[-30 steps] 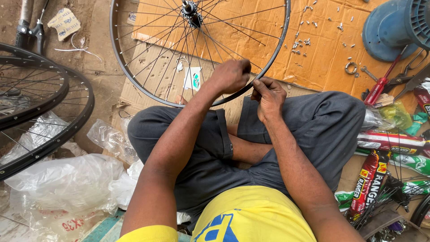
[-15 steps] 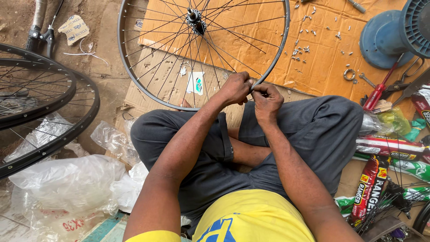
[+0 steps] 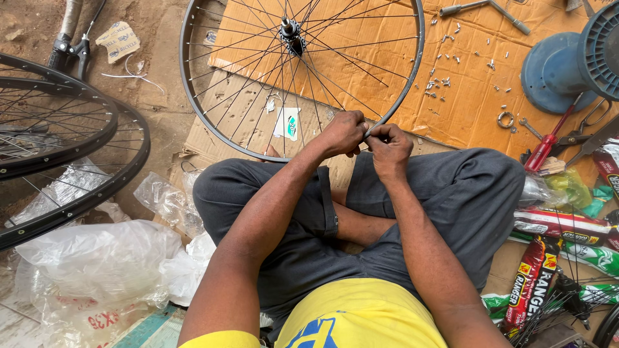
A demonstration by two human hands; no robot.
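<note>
Spoked bicycle wheel [image 3: 258, 138]: flat on cardboard sheet [image 3: 477, 96], near rim at sitter's knees; left hand [image 3: 343, 133] grip curled shut on rim; right hand [image 3: 389, 147] grip pinching spoke [image 3: 369, 129] at rim; red-handled screwdriver [image 3: 548, 143] right; two black rims [image 3: 77, 167] left.
</note>
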